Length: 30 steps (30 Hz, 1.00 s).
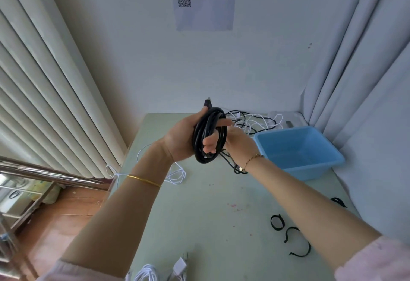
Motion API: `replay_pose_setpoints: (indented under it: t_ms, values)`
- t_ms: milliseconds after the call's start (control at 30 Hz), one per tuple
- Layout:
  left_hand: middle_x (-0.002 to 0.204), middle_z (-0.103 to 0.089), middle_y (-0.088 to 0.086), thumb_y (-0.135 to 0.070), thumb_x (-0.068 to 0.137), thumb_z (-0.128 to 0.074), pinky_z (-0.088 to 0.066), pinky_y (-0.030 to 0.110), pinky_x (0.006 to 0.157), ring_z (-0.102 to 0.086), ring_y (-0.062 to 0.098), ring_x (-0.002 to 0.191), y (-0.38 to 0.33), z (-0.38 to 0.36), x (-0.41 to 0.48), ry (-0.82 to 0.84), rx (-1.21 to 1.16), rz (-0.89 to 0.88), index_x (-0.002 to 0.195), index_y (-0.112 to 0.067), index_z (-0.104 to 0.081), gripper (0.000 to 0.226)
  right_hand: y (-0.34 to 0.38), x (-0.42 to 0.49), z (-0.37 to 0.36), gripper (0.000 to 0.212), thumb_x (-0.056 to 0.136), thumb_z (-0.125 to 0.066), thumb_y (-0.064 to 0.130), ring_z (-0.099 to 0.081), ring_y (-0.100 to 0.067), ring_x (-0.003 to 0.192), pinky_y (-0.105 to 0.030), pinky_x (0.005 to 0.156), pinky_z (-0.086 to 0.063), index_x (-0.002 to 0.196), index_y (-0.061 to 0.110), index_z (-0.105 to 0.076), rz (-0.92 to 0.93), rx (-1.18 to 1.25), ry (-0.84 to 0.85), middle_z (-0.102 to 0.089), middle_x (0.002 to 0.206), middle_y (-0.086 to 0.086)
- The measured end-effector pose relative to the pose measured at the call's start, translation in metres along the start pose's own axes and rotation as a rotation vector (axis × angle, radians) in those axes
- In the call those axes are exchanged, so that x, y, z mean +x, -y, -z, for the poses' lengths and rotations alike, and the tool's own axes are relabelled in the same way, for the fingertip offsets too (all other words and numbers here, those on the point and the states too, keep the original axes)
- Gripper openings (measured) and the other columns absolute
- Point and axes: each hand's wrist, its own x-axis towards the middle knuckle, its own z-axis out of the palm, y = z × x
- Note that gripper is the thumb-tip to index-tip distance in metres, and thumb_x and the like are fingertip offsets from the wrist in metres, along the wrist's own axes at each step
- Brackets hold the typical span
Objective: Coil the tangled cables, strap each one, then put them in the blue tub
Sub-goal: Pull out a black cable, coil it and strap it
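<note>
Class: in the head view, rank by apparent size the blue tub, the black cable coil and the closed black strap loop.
Largest to smallest:
1. blue tub
2. black cable coil
3. closed black strap loop

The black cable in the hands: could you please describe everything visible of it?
The black cable is smooth and glossy, wound into several loops as an upright coil above the table. The left hand grips it, fingers through the loops; the right hand meets its far side, fingers hidden. A plug end sticks up on top; a loose tail trails below the right wrist.
</note>
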Motion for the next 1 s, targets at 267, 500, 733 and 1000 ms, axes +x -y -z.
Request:
replay_pose_setpoints:
  t_ms: [267,500,733,1000]
  values:
    - [0.049,-0.047,0.004,-0.048,0.098,-0.016,-0.039,0.028,0.054,-0.043,0.020,0.045,0.008,0.002,-0.006,0.054,0.153,0.119,0.139,0.003,-0.037,0.068,-0.003,0.016,0.070,0.015,0.078,-0.067,0.002,-0.046,-0.029,0.124,-0.049,0.111,-0.025,0.086,0.013,-0.063,0.067,-0.408,-0.268,-0.064,0.099,-0.005]
    - [0.060,-0.057,0.004,-0.047,0.102,-0.017,-0.039,0.034,0.063,-0.052,0.023,0.056,0.019,0.004,0.003,-0.129,0.301,0.166,0.111,-0.009,-0.041,0.046,0.033,0.012,0.098,0.016,0.075,-0.069,0.012,-0.053,-0.021,0.062,-0.043,0.113,-0.024,0.063,0.018,-0.061,0.096,-0.607,-0.212,-0.052,0.057,0.003]
    - [0.072,-0.060,0.009,-0.047,0.102,-0.024,-0.047,0.030,0.064,-0.057,0.022,0.058,0.034,0.017,0.019,-0.510,-0.008,0.043,0.090,-0.008,-0.054,0.051,0.056,-0.021,0.080,0.010,0.093,-0.051,0.019,-0.051,-0.025,0.070,-0.028,0.052,-0.029,0.085,0.016,-0.049,0.036,-0.201,-0.147,-0.056,0.086,-0.002]
    - [0.076,-0.059,0.006,-0.052,0.100,-0.027,-0.045,0.032,0.072,-0.057,0.022,0.069,0.032,0.029,0.020,-0.616,-0.447,-0.123,0.094,-0.010,-0.052,0.050,0.058,-0.062,0.033,0.019,0.098,-0.040,0.013,-0.049,-0.008,0.066,-0.032,0.068,-0.045,0.105,0.003,-0.055,0.053,0.497,-0.095,-0.048,0.078,0.009]
